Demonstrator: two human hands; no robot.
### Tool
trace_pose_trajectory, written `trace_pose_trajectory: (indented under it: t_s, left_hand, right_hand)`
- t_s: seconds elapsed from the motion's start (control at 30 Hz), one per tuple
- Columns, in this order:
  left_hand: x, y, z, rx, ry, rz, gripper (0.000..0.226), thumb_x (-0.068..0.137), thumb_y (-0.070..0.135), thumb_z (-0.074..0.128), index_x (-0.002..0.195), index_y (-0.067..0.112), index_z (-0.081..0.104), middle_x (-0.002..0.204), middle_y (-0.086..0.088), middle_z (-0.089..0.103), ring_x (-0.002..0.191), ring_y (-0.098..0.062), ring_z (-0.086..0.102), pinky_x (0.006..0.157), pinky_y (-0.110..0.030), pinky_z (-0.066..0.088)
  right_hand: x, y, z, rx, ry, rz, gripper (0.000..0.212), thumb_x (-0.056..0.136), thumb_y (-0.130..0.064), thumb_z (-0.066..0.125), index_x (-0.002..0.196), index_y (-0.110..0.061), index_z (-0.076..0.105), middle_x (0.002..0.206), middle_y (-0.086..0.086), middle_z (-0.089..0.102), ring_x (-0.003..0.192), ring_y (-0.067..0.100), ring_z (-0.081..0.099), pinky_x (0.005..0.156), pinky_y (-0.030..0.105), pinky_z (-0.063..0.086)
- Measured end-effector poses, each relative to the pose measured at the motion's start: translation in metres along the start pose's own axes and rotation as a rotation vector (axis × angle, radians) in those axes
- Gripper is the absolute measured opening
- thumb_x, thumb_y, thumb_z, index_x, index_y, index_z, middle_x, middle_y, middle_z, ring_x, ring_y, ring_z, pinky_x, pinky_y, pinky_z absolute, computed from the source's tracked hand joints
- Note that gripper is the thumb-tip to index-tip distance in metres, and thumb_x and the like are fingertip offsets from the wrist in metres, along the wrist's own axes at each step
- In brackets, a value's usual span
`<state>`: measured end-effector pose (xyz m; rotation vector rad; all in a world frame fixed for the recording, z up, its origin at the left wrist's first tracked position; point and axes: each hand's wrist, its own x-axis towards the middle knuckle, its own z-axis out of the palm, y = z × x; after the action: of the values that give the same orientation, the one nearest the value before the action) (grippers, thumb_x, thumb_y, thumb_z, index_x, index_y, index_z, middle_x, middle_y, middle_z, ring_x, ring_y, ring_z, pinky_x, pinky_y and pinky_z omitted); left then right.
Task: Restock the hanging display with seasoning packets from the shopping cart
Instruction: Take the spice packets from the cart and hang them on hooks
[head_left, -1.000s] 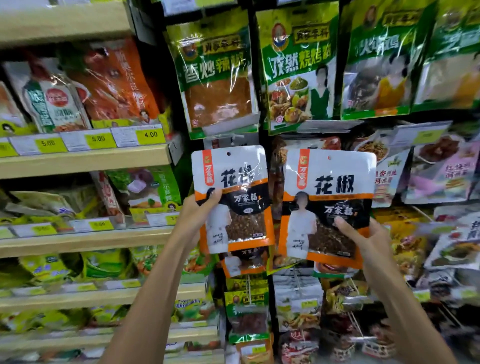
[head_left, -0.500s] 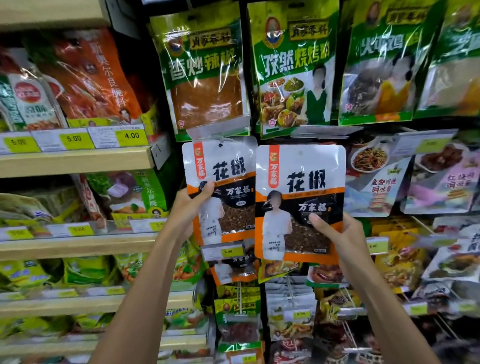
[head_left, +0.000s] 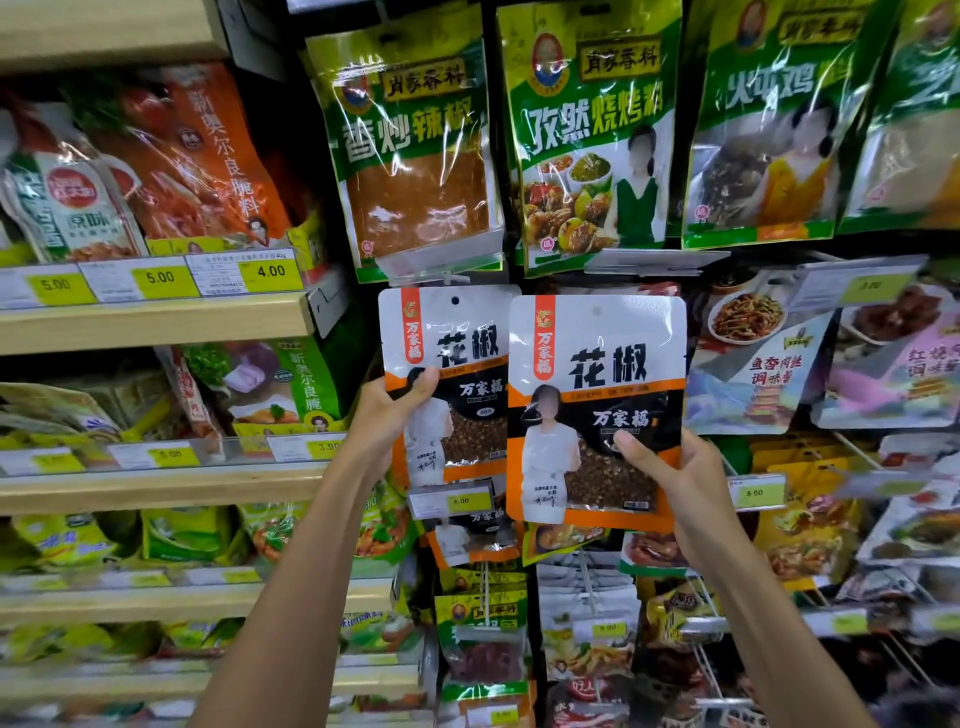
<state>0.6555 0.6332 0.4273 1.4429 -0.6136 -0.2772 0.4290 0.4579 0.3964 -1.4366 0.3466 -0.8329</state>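
Two white, orange and black seasoning packets with a peppercorn window are raised in front of the hanging display. My left hand (head_left: 396, 410) grips the left packet (head_left: 457, 364) by its left edge; its hang hole sits just under a clear price-tag holder (head_left: 441, 265). My right hand (head_left: 670, 473) holds the right packet (head_left: 597, 374) from its lower right, and that packet overlaps the left one's right edge. More packets of the same kind (head_left: 472, 535) hang below, behind a yellow price tag. The shopping cart is out of view.
Green seasoning bags (head_left: 415, 156) hang in a row above. Wooden shelves (head_left: 156, 322) with yellow price labels and stacked bags fill the left side. More hooks with sauce packets (head_left: 758, 353) crowd the right and the lower rows.
Both hands have drawn the two packets closer together; the right packet slid left until it overlaps the left one. The left packet sits slightly higher, near the tag holder.
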Motion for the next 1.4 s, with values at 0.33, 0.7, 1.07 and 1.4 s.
trace_pose_trajectory:
  t_s: [0.33, 0.7, 1.07, 1.4]
  left_hand:
    - [0.008, -0.007, -0.007, -0.012, -0.003, 0.05, 0.038, 0.073, 0.042, 0.069, 0.109, 0.032, 0.062, 0.111, 0.014, 0.067, 0.111, -0.006, 0.059, 0.099, -0.032, 0.046]
    - [0.005, -0.025, -0.011, 0.018, -0.146, 0.001, 0.041, 0.071, 0.044, 0.071, 0.109, 0.03, 0.065, 0.106, 0.017, 0.071, 0.105, -0.003, 0.064, 0.088, -0.022, 0.053]
    - [0.005, -0.017, -0.015, 0.017, -0.119, 0.092, 0.036, 0.075, 0.038, 0.068, 0.11, 0.029, 0.064, 0.108, 0.017, 0.07, 0.111, -0.004, 0.062, 0.092, -0.02, 0.051]
    - [0.02, -0.01, -0.011, -0.028, -0.095, 0.088, 0.056, 0.074, 0.038, 0.069, 0.125, 0.018, 0.058, 0.119, 0.007, 0.067, 0.115, -0.009, 0.06, 0.1, -0.03, 0.046]
  right_hand:
    - [-0.001, 0.003, 0.006, -0.035, 0.02, 0.048, 0.035, 0.066, -0.043, 0.073, 0.097, -0.029, 0.07, 0.087, -0.003, 0.076, 0.08, 0.006, 0.069, 0.074, 0.025, 0.05]
    - [-0.005, -0.002, 0.013, -0.081, 0.037, 0.074, 0.035, 0.068, -0.046, 0.076, 0.094, -0.024, 0.07, 0.089, 0.036, 0.058, 0.078, 0.042, 0.06, 0.073, 0.044, 0.051]
    - [-0.007, 0.001, 0.024, -0.063, 0.031, 0.082, 0.055, 0.061, -0.053, 0.076, 0.108, -0.026, 0.067, 0.103, 0.011, 0.071, 0.105, 0.036, 0.064, 0.096, 0.061, 0.046]
    - [-0.005, 0.0, 0.029, -0.051, 0.04, 0.078, 0.055, 0.06, -0.054, 0.076, 0.107, -0.025, 0.069, 0.1, 0.001, 0.075, 0.104, 0.023, 0.066, 0.1, 0.059, 0.045]
